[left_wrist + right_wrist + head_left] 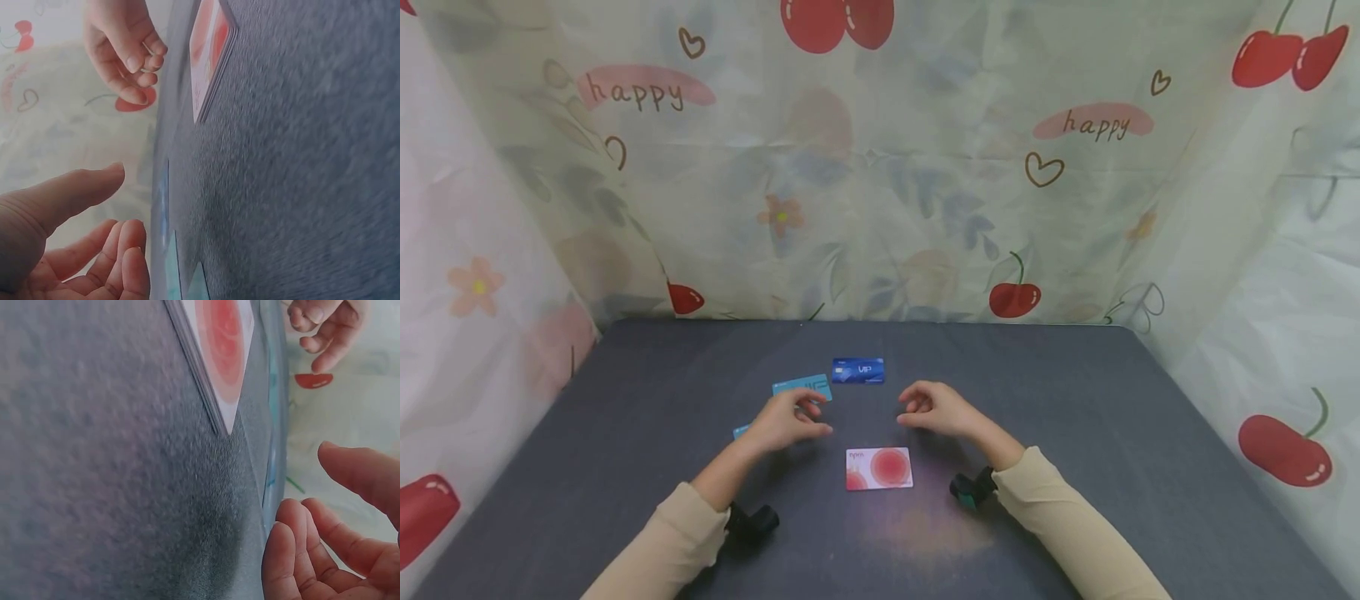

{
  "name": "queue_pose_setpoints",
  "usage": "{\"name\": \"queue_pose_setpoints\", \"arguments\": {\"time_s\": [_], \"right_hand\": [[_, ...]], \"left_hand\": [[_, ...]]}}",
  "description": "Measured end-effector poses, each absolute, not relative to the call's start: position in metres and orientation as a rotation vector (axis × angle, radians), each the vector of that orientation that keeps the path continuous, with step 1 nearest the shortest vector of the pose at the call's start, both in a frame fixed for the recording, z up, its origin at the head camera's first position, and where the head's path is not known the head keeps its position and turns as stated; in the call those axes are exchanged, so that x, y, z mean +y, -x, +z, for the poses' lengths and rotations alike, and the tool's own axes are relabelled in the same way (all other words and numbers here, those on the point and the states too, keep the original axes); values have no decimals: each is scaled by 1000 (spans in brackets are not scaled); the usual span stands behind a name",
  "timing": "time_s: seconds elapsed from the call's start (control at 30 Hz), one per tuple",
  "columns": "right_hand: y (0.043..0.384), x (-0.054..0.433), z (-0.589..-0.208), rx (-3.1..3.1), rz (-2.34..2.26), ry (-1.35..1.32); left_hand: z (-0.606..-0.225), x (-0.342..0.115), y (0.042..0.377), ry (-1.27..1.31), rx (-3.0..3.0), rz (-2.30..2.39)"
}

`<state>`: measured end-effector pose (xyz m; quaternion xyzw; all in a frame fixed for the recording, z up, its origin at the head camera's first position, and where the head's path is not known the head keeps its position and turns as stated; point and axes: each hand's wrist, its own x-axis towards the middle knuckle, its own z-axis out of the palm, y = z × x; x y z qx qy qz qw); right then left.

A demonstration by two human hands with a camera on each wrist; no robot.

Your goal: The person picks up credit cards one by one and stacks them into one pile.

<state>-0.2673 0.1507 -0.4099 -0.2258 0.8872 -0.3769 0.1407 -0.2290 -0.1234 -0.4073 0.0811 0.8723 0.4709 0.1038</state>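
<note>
A small stack of cards, topped by a white one with pink and red circles, lies on the dark table before both hands. Its layered edges show in both wrist views. My left hand hovers to its left, fingers loosely curled, thumb apart and nothing held. Partly behind that hand lie a light blue card and another light blue card, mostly hidden. Farther back is a dark blue card marked VIP. My right hand, likewise holding nothing, is above the table to the right, fingers bent loosely.
The dark grey tabletop ends at a back edge against a hanging cloth printed with cherries and flowers. Similar cloth hangs at both sides. A black wrist camera sits below the left wrist, another black camera below the right.
</note>
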Motion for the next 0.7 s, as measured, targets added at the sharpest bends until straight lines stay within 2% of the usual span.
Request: {"name": "queue_pose_setpoints", "arguments": {"time_s": [0.7], "right_hand": [[305, 135, -414, 2638, -1097, 554]], "left_hand": [[-413, -125, 274, -130, 2650, 1320]]}}
